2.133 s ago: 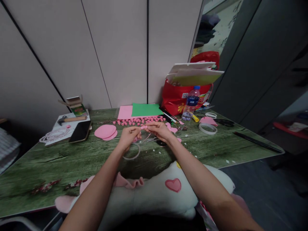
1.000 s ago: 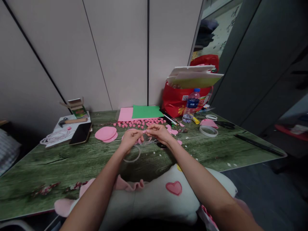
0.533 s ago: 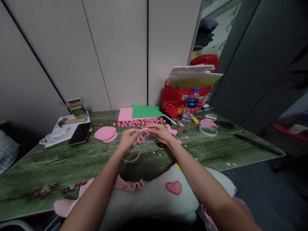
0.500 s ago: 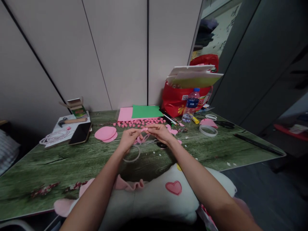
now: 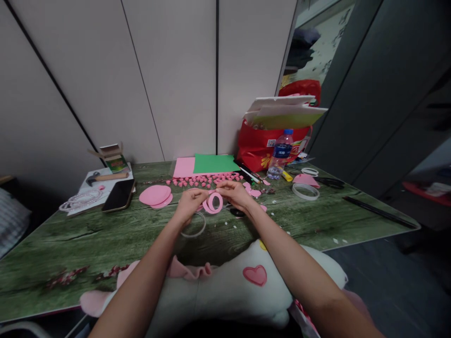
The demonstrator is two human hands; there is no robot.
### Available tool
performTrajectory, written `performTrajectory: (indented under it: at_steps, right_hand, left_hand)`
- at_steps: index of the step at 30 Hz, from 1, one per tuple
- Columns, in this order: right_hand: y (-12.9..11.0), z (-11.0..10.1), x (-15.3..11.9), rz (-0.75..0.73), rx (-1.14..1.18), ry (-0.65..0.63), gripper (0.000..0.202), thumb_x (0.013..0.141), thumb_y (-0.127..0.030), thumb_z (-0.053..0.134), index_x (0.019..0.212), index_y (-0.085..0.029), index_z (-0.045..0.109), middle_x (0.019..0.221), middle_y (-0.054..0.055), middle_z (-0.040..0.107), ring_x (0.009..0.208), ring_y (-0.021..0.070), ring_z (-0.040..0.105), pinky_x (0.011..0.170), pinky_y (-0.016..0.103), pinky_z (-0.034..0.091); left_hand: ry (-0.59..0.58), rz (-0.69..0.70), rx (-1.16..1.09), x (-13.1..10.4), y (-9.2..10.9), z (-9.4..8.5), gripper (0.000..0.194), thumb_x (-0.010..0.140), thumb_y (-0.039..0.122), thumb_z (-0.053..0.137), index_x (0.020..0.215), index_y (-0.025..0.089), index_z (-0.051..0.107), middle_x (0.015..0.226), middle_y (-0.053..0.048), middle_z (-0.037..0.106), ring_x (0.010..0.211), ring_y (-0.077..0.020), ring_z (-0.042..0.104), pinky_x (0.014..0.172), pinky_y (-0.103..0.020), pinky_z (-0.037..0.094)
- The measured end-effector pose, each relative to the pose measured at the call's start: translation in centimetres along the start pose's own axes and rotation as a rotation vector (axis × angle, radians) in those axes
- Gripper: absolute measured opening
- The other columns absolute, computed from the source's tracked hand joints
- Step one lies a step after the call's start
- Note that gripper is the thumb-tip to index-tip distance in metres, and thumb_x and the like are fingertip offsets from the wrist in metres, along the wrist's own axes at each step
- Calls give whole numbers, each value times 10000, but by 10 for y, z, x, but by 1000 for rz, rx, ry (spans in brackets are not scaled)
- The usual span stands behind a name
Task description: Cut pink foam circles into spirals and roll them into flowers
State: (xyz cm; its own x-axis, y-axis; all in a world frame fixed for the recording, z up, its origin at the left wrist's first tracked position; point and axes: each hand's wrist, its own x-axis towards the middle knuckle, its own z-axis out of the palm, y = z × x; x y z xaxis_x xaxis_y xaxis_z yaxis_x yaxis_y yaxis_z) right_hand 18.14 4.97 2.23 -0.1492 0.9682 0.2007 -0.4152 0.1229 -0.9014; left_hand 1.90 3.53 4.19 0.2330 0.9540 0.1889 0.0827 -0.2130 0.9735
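Above the middle of the table, a curled pink paper strip (image 5: 221, 203) hangs in loops between my hands. My left hand (image 5: 190, 203) pinches its top from the left, and my right hand (image 5: 233, 193) pinches it from the right, fingertips close together. Just under my left wrist lies a roll of tape (image 5: 197, 234), partly hidden by the hand. Several small pink rolled paper pieces (image 5: 207, 180) are lined up behind the hands. To the left of my left hand is a stack of pink paper circles (image 5: 155, 195).
At the left lie a phone (image 5: 119, 195), a hammer (image 5: 109, 177) and a string of beads (image 5: 79, 201). Green paper (image 5: 216, 163) lies at the back. A water bottle (image 5: 280, 155) stands before a red bag (image 5: 252, 145). Another tape roll (image 5: 306, 196) is at right; a plush cushion (image 5: 218, 293) fills my lap.
The pink strip has turned, so its round loops now face me below my fingertips. Both hands stay in nearly the same place and keep their pinch.
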Motion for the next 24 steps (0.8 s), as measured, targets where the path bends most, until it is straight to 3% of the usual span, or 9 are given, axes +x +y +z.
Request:
performTrajectory:
  at_steps: [4,10,19,24]
  right_hand:
    - [0,1,0,18,8,10,233,479,-224,734,688,-169,649,688,-10,653,607,88,579,645,231,463]
    - [-3,1,-1,22,-5,-75,256,505,-247,719,744,-177,662,788,15,667,697,115,599,719,264,460]
    - [-2,0,-1,6,-29,-23,206,473,-200,735,649,-172,631,642,-32,635,561,75,564,600,216,451]
    - [-2,1,0,7,-21,9,218,469,-229,736,659,-171,645,650,-19,639,586,90,570,639,241,455]
  left_hand:
    - [-4,2,-22,1,-2,0,309,591,360,640,769,108,665,741,-56,649,614,-127,538,587,-232,410]
    - [23,14,-28,2,-1,0,330,593,371,635,795,111,669,766,-66,660,656,-148,555,631,-258,425]
    - [-38,60,76,2,-3,-2,294,627,371,612,772,122,675,791,-58,643,637,-123,541,601,-226,417]
    - [-45,34,57,0,0,-1,322,612,387,622,793,126,675,815,-63,649,645,-132,549,573,-217,409]
